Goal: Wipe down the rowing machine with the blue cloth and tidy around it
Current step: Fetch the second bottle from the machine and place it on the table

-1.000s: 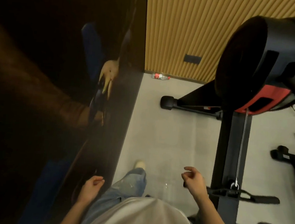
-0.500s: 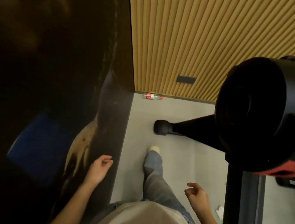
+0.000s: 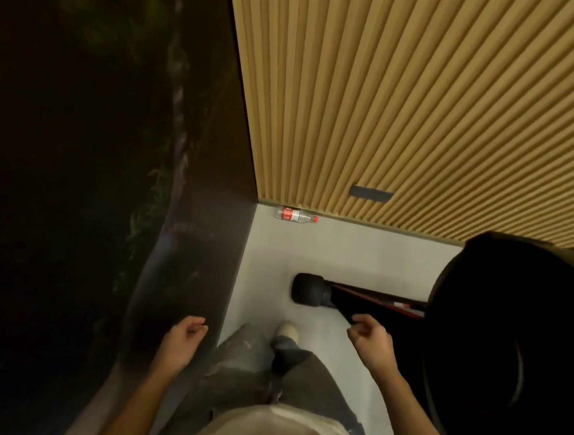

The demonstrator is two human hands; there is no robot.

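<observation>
A dark glossy wall panel [image 3: 190, 244] fills the left side. In front of its lower edge hangs the left hand [image 3: 181, 341], its grip slack: the fingers are loosely curled and hold nothing. Beside it are the person's jeans and a pale shoe [image 3: 288, 330] on the grey floor [image 3: 276, 250]. Further off, a plastic bottle [image 3: 296, 215] lies on its side against the foot of the ribbed wooden wall [image 3: 424, 108], its long axis along the wall and its red cap pointing right. The rowing machine [image 3: 509, 338] stands at the right, a big black round housing. Its floor bar [image 3: 375, 298] runs left to right, and its rounded end cap [image 3: 309, 289] points left toward the dark panel. The right hand [image 3: 373, 344] hangs just below that bar, close beside the housing; whether it touches is unclear. Its grip is likewise loosely curled on nothing.
</observation>
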